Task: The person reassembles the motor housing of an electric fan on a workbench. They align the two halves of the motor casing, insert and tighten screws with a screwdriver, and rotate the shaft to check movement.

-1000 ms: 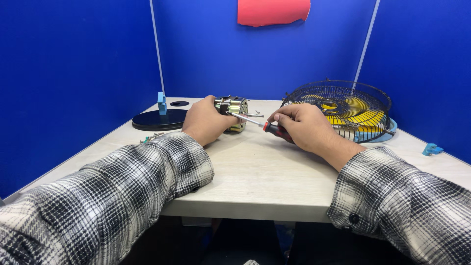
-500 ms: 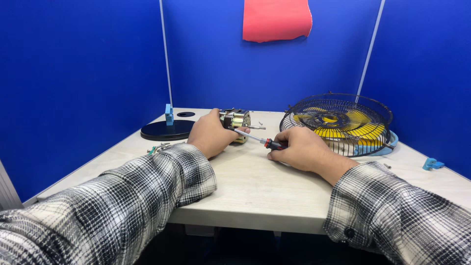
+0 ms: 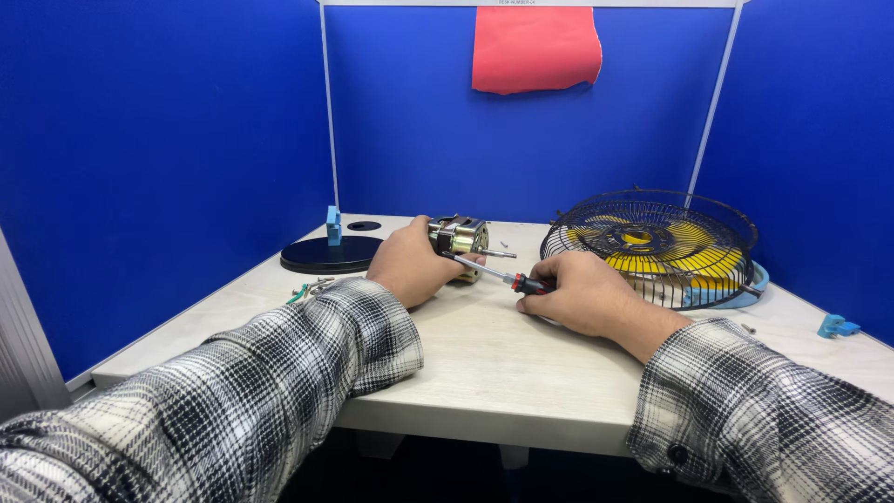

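My left hand [image 3: 410,265] grips a small metal fan motor [image 3: 460,235] that rests on the pale table [image 3: 503,363], its shaft pointing right. My right hand [image 3: 582,293] is closed around a screwdriver [image 3: 503,276] with a red and black handle. The screwdriver's metal shank runs up and left, and its tip meets the motor's near side. Both arms wear black and white plaid sleeves.
A black wire fan guard with yellow blades [image 3: 656,247] lies to the right on a light blue ring. A round black base with a blue post [image 3: 331,251] sits at the back left. Small screws and wires [image 3: 312,289] lie near my left sleeve. A blue clip [image 3: 836,326] is far right.
The view has tilted up a little, showing more of the blue walls and red cloth. Both hands keep their hold on the motor and screwdriver, almost unmoved.
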